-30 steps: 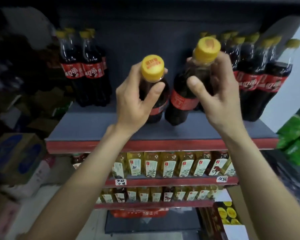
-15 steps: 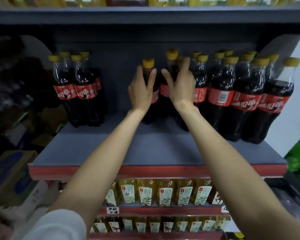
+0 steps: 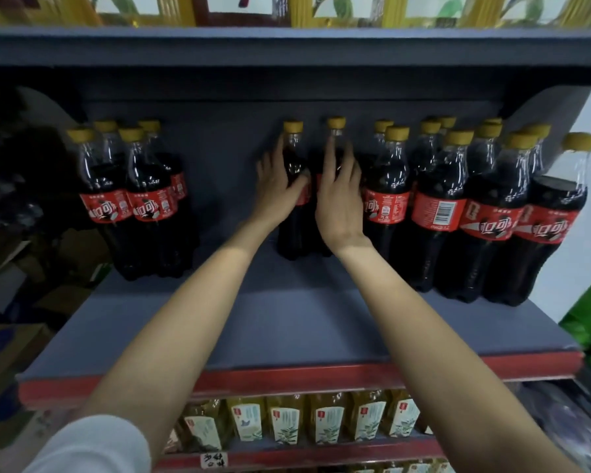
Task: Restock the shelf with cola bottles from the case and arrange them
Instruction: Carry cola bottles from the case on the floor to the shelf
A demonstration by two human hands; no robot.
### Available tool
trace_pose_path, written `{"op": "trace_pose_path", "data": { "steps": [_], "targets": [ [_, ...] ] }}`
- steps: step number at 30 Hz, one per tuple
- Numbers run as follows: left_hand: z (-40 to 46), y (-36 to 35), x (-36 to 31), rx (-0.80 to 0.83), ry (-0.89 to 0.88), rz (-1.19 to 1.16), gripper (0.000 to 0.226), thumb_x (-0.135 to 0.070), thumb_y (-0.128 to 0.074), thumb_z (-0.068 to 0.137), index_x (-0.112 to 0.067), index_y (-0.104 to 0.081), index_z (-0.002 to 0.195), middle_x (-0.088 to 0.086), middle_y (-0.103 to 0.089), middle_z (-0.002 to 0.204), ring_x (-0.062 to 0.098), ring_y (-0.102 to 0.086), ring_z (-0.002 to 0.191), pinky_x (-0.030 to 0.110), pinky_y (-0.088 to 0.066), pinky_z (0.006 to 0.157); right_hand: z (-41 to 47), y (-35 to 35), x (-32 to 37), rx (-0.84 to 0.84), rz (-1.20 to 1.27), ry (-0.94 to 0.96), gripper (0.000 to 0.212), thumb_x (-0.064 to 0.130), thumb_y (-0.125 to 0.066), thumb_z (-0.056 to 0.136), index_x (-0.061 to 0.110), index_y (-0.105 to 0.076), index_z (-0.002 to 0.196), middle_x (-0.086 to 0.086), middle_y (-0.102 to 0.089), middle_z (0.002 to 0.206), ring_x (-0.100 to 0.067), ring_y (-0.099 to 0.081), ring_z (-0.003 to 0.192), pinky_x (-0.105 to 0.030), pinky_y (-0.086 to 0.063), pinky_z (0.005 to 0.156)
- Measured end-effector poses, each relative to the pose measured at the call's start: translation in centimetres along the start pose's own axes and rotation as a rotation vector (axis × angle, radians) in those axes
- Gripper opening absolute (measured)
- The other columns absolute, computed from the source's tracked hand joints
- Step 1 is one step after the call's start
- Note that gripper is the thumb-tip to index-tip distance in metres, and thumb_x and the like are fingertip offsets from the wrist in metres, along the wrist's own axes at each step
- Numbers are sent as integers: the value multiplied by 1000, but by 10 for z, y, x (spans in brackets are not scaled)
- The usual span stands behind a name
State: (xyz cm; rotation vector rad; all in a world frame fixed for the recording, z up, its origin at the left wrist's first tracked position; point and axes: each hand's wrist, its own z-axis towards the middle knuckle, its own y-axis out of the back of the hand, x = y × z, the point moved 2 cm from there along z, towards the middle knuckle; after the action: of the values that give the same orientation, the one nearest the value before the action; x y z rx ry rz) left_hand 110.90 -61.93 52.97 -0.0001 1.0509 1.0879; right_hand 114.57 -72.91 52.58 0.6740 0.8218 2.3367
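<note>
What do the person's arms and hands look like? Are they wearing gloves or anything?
No gloves. Both the left hand and the right hand are bare, with no rings, watch or bracelet that the picture shows. The forearms are bare too. The only clothing in view is a white sleeve on the left arm, bunched near the bottom edge. No sleeve shows on the right arm.

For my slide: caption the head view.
Both hands set two cola bottles at the shelf back.
</note>
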Motion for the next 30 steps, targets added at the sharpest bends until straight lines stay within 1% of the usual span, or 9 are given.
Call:
{"op": "trace_pose_path", "data": {
  "steps": [3,7,10,14,18,22,25,28,30],
  "targets": [
    [-12,1,9,18,-8,91,96,-20,-67,82,-23,-1,152,16,-18,154,33,-15,141,39,-15,113,-13,-7,2,83,-158,6,74,1,-40,97,33,-3,153,-23,2,159,-44,-15,142,-47,-48,93],
    [-19,-1,22,18,-29,22,99,-20,-73,80,-30,-6,152,15,-31,149,29,-34,135,24,-26,99,-13,-10,4,74,-172,-24,66,-9,-39,93,13,-17,152,-24,4,158,-46,-21,138,-45,-56,82],
    [-20,-7,20,-25,-38,29,95,-14,-72,82,-28,-9,152,15,-37,145,29,-41,131,27,-34,101,-15,-15,4,69,-189,-36,62,-8,-42,93,6,-21,150,-23,2,158,-45,-23,138,-42,-57,78],
    [-16,-13,17,-30,-23,14,93,-9,-70,81,-26,-12,152,13,-37,147,29,-41,133,42,-39,106,-18,-19,1,20,-172,-40,56,-4,-45,93,2,-29,147,-24,-9,157,-46,-28,136,-43,-57,78],
    [-22,-9,12,2,-2,27,93,-8,-70,81,-25,-12,152,12,-32,151,27,-36,137,37,-36,108,-22,-16,-1,5,-87,-5,54,-3,-49,91,-2,-35,143,-27,-17,155,-49,-31,132,-50,-54,83],
    [-40,3,-1,-31,-41,86,84,-6,-65,82,-15,-18,151,9,-30,154,27,-29,141,38,-27,114,-29,-6,0,-55,-41,32,55,1,-59,85,-5,-43,137,-30,-32,147,-51,-35,131,-55,-44,100],
    [-67,22,-14,-56,4,85,73,-7,-61,86,-15,-26,149,7,-39,149,23,-36,137,34,-29,113,-43,7,2,-147,16,92,53,3,-63,77,-6,-52,128,-30,-45,138,-51,-42,126,-59,-38,103],
    [-105,50,-29,-181,8,9,52,-18,-59,89,-20,-44,139,-4,-62,124,15,-54,120,35,-42,103,-68,31,17,-254,150,195,42,15,-58,83,1,-56,123,-21,-53,132,-40,-43,124,-57,-38,102],
    [-135,75,-37,-313,-35,-2,36,-23,-56,91,-20,-54,127,-11,-69,106,11,-62,107,38,-48,95,-88,49,38,-301,357,299,35,15,-55,90,6,-56,123,-16,-58,125,-31,-44,119,-50,-39,100]
  ]
}}
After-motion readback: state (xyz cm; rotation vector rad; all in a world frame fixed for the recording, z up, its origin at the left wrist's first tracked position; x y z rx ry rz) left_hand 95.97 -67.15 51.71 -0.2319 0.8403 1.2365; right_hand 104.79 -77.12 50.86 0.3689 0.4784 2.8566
